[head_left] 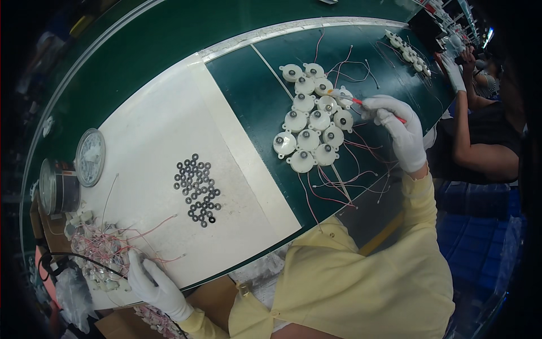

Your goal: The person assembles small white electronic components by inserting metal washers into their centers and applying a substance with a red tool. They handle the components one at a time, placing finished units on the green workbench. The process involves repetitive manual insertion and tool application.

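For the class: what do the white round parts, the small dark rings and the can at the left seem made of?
White round parts: probably moulded plastic, smooth with a soft sheen; their shapes and ears match.
Small dark rings: dull-looking, perhaps metal, rubber or ferrite; too small to tell.
Can: likely metal, with a silvery, shiny rim; its dark side may be a wrap.

The long table (243,85) has a green top, and a big white sheet (141,135) covers its left part. Lots of little dark rings (194,197) lie in a bunch on the sheet. A round lid (90,157) is near its far left edge, and a messy heap of wired parts (99,246) is closer. On the green part, white round cups (308,139) sit close together, with thin pink wires (327,198) trailing out. More white pieces (408,53) lie in a row farther off.
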Available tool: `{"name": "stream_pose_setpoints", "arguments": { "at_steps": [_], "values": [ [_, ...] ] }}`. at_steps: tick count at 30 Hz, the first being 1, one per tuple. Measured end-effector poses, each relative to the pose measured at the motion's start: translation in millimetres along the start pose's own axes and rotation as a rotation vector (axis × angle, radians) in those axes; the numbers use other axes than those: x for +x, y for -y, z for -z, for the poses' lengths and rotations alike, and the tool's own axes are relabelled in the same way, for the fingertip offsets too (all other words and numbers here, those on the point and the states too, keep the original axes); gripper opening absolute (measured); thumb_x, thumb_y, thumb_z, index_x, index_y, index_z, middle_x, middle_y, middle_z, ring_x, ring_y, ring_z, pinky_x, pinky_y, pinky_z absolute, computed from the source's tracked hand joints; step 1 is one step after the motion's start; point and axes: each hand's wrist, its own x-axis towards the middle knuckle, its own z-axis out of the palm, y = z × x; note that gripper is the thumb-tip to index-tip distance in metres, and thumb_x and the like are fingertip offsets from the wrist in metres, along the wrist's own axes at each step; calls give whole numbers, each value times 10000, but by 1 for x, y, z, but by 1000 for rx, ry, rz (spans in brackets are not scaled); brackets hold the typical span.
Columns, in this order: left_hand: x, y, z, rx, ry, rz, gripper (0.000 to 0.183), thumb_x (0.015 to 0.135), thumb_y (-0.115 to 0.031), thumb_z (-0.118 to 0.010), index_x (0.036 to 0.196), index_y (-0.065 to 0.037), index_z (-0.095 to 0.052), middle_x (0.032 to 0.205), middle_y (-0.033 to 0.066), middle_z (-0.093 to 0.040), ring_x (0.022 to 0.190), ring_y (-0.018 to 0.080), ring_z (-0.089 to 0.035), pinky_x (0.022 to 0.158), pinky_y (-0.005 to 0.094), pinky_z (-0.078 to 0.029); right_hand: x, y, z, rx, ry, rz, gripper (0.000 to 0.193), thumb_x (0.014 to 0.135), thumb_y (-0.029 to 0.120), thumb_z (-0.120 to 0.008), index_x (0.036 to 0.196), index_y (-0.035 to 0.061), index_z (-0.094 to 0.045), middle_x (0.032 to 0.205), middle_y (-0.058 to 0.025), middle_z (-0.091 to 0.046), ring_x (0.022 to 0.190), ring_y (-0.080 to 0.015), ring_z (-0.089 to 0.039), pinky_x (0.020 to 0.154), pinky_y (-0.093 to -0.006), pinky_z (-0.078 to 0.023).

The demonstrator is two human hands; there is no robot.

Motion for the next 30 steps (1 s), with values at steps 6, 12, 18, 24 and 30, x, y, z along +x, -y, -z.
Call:
{"name": "stream_pose_setpoints", "arguments": {
  "at_steps": [6,12,18,24,30],
  "values": [
    [-1,0,-1,-12,1,23,364,983,9,-583,1345,33,-622,1124,163,-692,981,300,-621,848,409,-494,-7,0,-2,133,-100,-158,392,1069,281,-544,1184,-54,-712,1009,-101,-754,801,-116,-680,699,-229,-479],
    [-1,1,0,-10,3,18,361,987,5,-581,1345,33,-622,1123,164,-692,978,304,-621,845,411,-493,-4,-6,-12,212,-266,-227,480,1073,385,-547,1124,-56,-728,931,-105,-757,687,-125,-680,616,-223,-442],
    [-1,2,-1,-9,-5,0,358,985,9,-583,1340,41,-622,1124,167,-693,972,302,-621,842,411,-493,2,-4,-22,166,-270,-254,492,1074,394,-539,1116,-64,-716,928,-131,-756,689,-132,-683,617,-231,-445],
    [-1,0,0,-7,2,19,356,991,7,-578,1342,39,-623,1128,170,-694,977,301,-623,843,408,-494,1,-12,-18,176,-248,-274,466,1070,382,-557,1114,-50,-726,942,-110,-761,694,-106,-686,601,-206,-440],
    [-1,1,0,-17,11,39,359,990,6,-579,1345,36,-622,1131,172,-691,981,302,-623,848,408,-493,2,-13,-14,199,-245,-319,463,1067,383,-560,1127,-48,-721,935,-134,-763,680,-110,-678,595,-199,-442]
  ]
}}
